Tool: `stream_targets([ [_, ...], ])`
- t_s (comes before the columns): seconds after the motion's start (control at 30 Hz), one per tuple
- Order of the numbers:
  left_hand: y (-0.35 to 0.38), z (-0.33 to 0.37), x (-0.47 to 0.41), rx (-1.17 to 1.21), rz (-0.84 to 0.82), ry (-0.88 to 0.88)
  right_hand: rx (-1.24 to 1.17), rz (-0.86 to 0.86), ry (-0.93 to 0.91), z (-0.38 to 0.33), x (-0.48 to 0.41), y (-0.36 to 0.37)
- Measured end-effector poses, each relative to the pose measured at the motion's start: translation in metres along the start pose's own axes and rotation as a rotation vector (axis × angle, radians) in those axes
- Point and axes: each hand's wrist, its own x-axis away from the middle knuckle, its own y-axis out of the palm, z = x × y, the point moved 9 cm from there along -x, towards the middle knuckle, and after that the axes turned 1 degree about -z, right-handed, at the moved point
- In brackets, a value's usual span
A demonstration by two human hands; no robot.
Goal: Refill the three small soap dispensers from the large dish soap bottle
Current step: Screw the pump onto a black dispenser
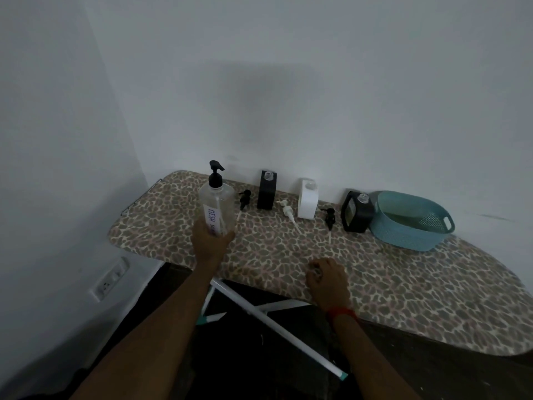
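Observation:
My left hand (211,241) grips the lower part of the large clear dish soap bottle (217,204), which has a black pump on top and stands upright at the board's left. Along the wall stand three small dispensers with their pumps off: a black one (266,190), a white one (308,198) and another black one (356,212). A loose pump lies by each: black (245,199), white (288,212), black (329,217). My right hand (327,280) rests curled on the board's near edge, holding nothing that I can see.
All of it sits on a leopard-print ironing board (403,287) pushed into a corner. A teal plastic colander basket (409,220) stands at the right, touching the right black dispenser. White board legs (268,316) cross below. A wall socket (111,280) is low on the left.

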Motion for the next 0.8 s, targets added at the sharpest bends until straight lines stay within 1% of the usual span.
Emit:
stream_targets([
  [0.07,0.001,0.000,0.003,-0.012,-0.020,-0.005,-0.005,-0.009,0.004,0.000,0.000,0.000],
  [0.1,0.000,-0.002,0.005,-0.040,-0.024,-0.034,-0.008,-0.017,0.012,0.000,0.000,-0.001],
  [0.13,-0.003,-0.006,0.010,-0.071,-0.006,-0.071,-0.013,-0.023,0.020,0.000,0.001,-0.001],
  [0.2,-0.010,-0.008,0.029,-0.091,0.085,-0.094,-0.015,-0.025,0.015,-0.001,0.001,-0.001],
  [0.27,-0.012,-0.003,0.058,-0.062,0.201,-0.010,-0.003,-0.028,0.010,-0.003,0.001,-0.001],
  [0.3,-0.007,0.002,0.073,-0.059,0.216,0.064,0.000,-0.031,0.020,-0.003,0.001,-0.002],
  [0.33,0.005,0.008,0.085,-0.077,0.179,0.149,0.005,-0.027,0.021,-0.004,0.001,-0.002],
  [0.37,0.020,0.015,0.094,-0.111,0.098,0.236,0.010,-0.016,0.001,-0.007,0.000,-0.003],
  [0.43,0.059,0.026,0.100,-0.200,-0.164,0.349,0.007,-0.026,-0.009,-0.010,-0.002,-0.004],
  [0.5,0.094,0.032,0.099,-0.323,-0.431,0.395,-0.018,-0.093,0.057,-0.007,-0.007,-0.001],
  [0.53,0.105,0.033,0.095,-0.401,-0.507,0.420,-0.050,-0.116,0.106,-0.004,-0.010,-0.001],
  [0.6,0.118,0.030,0.084,-0.539,-0.548,0.441,-0.163,-0.122,0.173,-0.008,-0.019,-0.003],
  [0.63,0.122,0.027,0.078,-0.598,-0.542,0.445,-0.202,-0.102,0.158,-0.018,-0.028,-0.006],
  [0.7,0.126,0.018,0.072,-0.699,-0.519,0.437,-0.210,-0.077,0.081,-0.044,-0.052,-0.011],
  [0.8,0.128,0.007,0.068,-0.706,-0.481,0.431,-0.217,-0.079,-0.025,-0.092,-0.103,-0.010],
])
